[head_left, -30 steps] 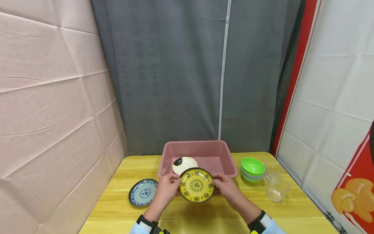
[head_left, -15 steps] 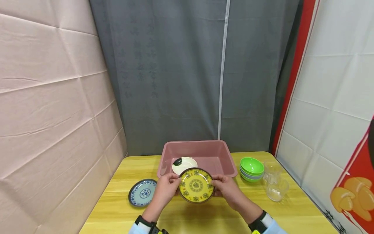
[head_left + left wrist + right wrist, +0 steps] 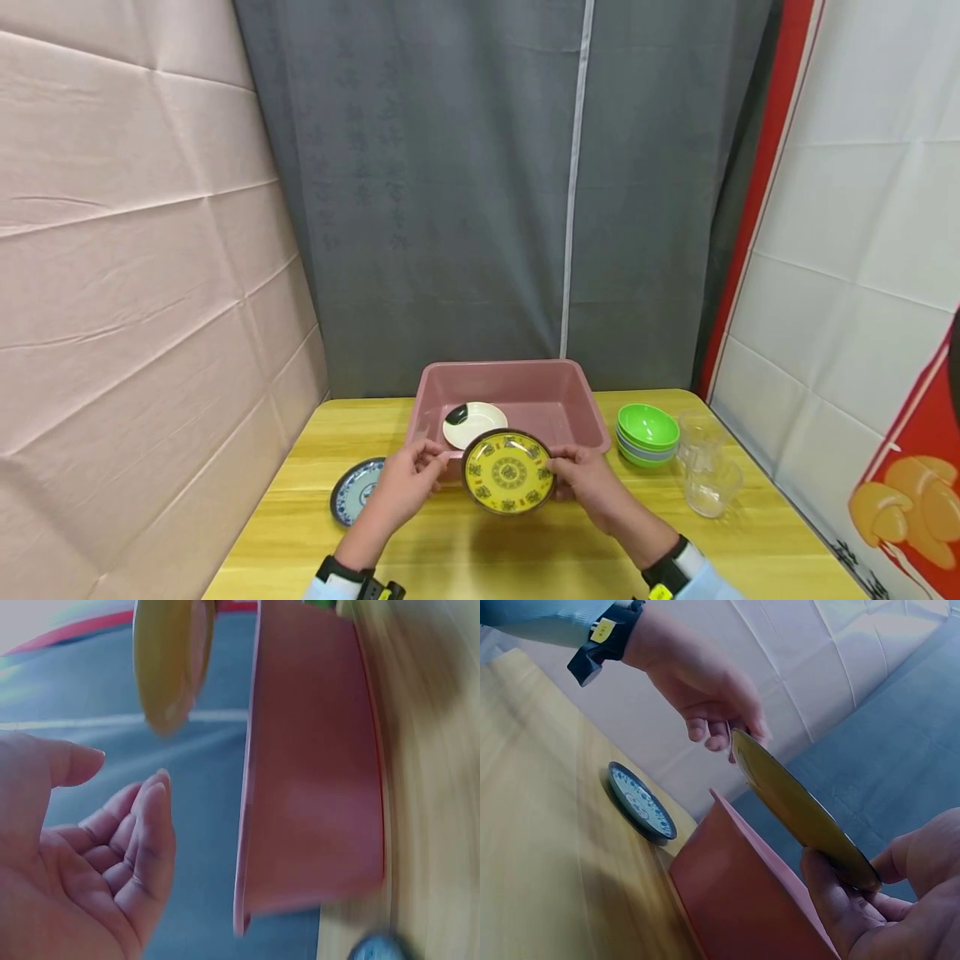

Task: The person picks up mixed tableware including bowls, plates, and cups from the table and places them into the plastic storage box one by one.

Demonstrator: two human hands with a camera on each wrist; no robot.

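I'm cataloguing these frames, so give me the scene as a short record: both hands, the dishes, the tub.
Right hand: pinches the yellow plate at its edge
Left hand: fingers loosely curled, holding nothing, apart from that plate
Pink tub: on the table, containing a dark-patched white plate
Blue-patterned plate: on the table, left of the tub
Right of tub: stacked bowls, green on top, and clear glasses

A light, yellow-toned wood-grain table [image 3: 495, 567] with rounded far corners stands in a space lined with hanging cloth. Behind it falls a dark gray curtain [image 3: 450, 208], divided by a thin pale vertical stripe [image 3: 575, 167]. To the left, a pale pink sheet [image 3: 150, 275] shows a grid of creases. To the right, a white panel [image 3: 862, 208] carries a red border [image 3: 795, 42] and, lower down, a red print [image 3: 918, 500] with rounded orange shapes. Soft shadows fall on the tabletop.
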